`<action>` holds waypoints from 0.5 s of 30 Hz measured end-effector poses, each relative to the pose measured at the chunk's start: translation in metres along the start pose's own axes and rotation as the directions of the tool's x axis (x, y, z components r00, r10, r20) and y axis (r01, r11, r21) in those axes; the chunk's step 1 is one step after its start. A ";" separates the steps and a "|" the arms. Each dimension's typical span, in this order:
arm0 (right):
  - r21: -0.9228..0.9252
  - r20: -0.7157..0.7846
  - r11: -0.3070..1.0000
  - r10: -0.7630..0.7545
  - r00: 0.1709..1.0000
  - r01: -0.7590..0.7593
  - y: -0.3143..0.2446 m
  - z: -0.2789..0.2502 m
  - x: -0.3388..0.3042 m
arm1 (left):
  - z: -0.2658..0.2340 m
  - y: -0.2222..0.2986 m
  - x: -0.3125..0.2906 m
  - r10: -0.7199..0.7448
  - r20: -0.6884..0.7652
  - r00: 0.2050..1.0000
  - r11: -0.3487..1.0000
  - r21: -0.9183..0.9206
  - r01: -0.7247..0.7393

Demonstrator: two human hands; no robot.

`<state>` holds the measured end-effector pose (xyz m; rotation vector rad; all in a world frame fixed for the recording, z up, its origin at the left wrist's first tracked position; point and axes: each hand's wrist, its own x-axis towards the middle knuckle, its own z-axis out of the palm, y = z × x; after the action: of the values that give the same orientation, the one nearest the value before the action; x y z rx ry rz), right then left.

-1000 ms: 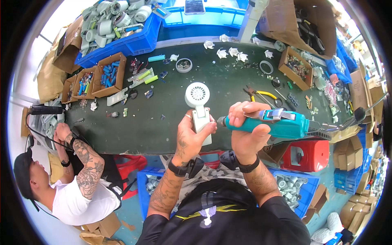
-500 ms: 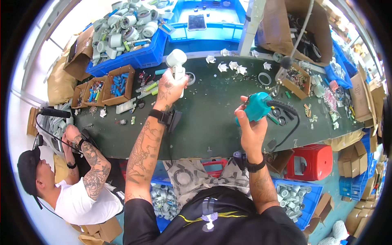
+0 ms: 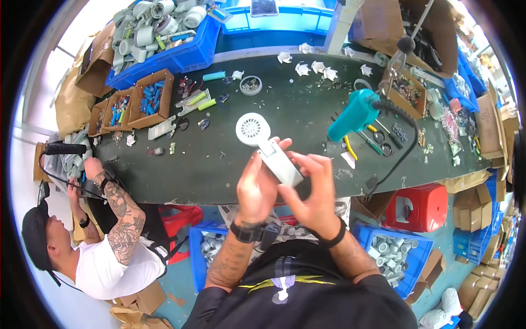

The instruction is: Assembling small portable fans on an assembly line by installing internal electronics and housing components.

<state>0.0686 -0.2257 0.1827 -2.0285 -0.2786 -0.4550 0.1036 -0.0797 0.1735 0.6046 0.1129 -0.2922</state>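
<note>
Above the near edge of the table, my left hand (image 3: pixel 256 189) is closed around the handle of a small white handheld fan (image 3: pixel 280 162). The fan's round, slotted head (image 3: pixel 252 129) points away from me. My right hand (image 3: pixel 315 189) is beside the lower end of the handle, fingers spread and thumb apart; whether it touches the handle I cannot tell. To the right, a teal corded power tool (image 3: pixel 353 116) hangs free on its black cord, its tip not clearly visible. Pliers with yellow handles (image 3: pixel 349 148) and several screwdrivers (image 3: pixel 371 142) lie on the table near it.
A blue crate (image 3: pixel 189 52) heaped with grey-white fan parts stands far left, near cardboard boxes of batteries (image 3: pixel 155 101). White fan-blade pieces (image 3: pixel 318 67) lie at the back. A co-worker (image 3: pixel 104 247) works at left. A red stool (image 3: pixel 419 208) and blue bins (image 3: pixel 408 274) stand below the table.
My right hand has let go of the teal tool and moved left to the fan. My left hand has brought the fan nearer to me and toward the middle.
</note>
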 end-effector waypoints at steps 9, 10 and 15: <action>-0.232 0.069 0.969 -0.072 0.995 0.086 0.021 0.028 0.001 | -0.015 -0.018 -0.002 -0.033 -0.046 0.998 0.990 -0.139 0.026; -0.220 0.045 0.969 -0.104 0.994 0.111 0.023 0.030 -0.002 | -0.014 -0.018 -0.002 -0.057 -0.070 0.996 0.983 -0.177 0.044; -0.117 -0.021 0.967 -0.228 0.973 0.224 0.024 0.024 -0.019 | -0.027 -0.017 -0.001 -0.018 0.002 1.000 0.947 -0.321 0.018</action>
<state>0.0654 -0.2158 0.1456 -2.1069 -0.4764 -0.6599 0.0971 -0.0769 0.1424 0.2796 0.1638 -0.2837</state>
